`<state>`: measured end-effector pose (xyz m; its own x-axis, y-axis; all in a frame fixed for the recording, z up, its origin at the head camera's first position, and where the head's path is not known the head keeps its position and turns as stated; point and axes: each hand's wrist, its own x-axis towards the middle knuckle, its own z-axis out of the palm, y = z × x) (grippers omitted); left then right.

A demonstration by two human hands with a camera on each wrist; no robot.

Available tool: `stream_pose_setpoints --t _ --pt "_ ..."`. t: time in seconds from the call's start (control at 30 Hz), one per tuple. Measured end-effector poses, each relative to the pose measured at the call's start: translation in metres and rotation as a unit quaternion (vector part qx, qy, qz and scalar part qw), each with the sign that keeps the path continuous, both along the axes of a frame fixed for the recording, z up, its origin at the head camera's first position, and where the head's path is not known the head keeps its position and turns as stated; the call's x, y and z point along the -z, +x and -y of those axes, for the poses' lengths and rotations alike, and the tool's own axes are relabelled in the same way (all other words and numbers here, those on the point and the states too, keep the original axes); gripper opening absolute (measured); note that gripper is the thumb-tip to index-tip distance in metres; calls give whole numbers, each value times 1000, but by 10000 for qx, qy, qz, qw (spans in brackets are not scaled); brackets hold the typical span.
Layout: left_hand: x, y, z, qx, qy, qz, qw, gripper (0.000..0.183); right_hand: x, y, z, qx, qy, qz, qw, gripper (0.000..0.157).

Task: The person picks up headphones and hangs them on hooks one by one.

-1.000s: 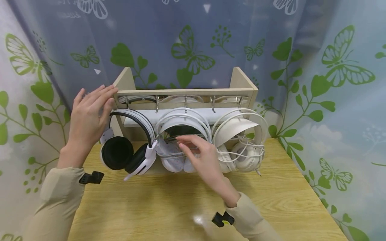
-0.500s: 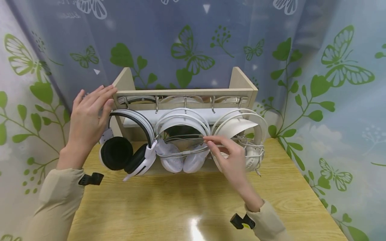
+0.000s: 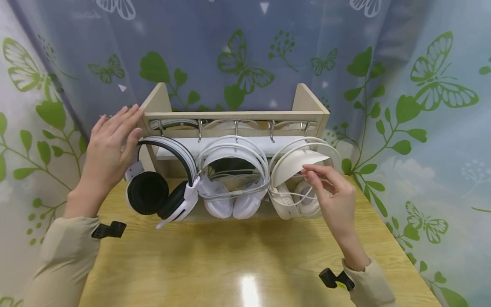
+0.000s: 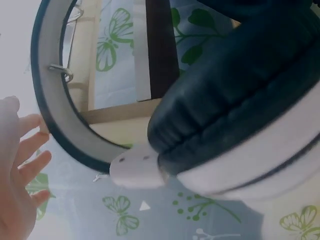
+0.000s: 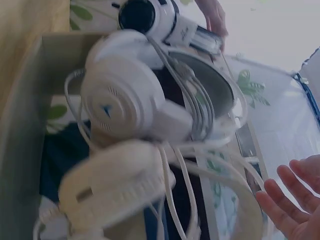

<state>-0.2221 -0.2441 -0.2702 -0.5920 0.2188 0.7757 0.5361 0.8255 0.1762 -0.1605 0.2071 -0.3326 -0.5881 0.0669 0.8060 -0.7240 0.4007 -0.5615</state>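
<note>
Three pairs of headphones hang in a row from a wooden rack. The left pair (image 3: 147,192) is white with black ear cushions, the middle pair (image 3: 247,202) white with its cable looped round it, and the right pair (image 3: 295,164) cream with a wound cable. My left hand (image 3: 109,145) rests with extended fingers at the rack's left end, beside the black-and-white headband (image 4: 70,137). In front of the cream pair is my right hand (image 3: 337,200), its fingertips overlapping the headband in the head view. The right wrist view shows these fingers (image 5: 287,200) loosely bent, holding nothing.
The rack (image 3: 238,115) has upright side panels, several metal hooks (image 3: 200,131) and a white strip behind the headbands. It stands on a wood-grain table (image 3: 215,260). Behind it hangs a blue curtain (image 3: 192,38) printed with green butterflies and leaves.
My right hand has moved rightward from the middle white headphones to the cream pair. The left hand stays at the rack's left end. The headphones hang as before.
</note>
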Motion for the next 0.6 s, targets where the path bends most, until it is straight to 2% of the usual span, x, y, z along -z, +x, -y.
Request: stream_pose_setpoints --t 0.2,0.4,0.6 --pt "6 7 12 -78 114 39 9999 51 -2 -1 -31 453 -103 -99 9989 19" --pt "17 15 28 -221 325 -136 9991 50 1 -2 -58 749 -198 -7 9970 18" --pt "30 23 40 -319 428 -258 9982 53 7 -4 -91 1338 -148 66 9909 20"
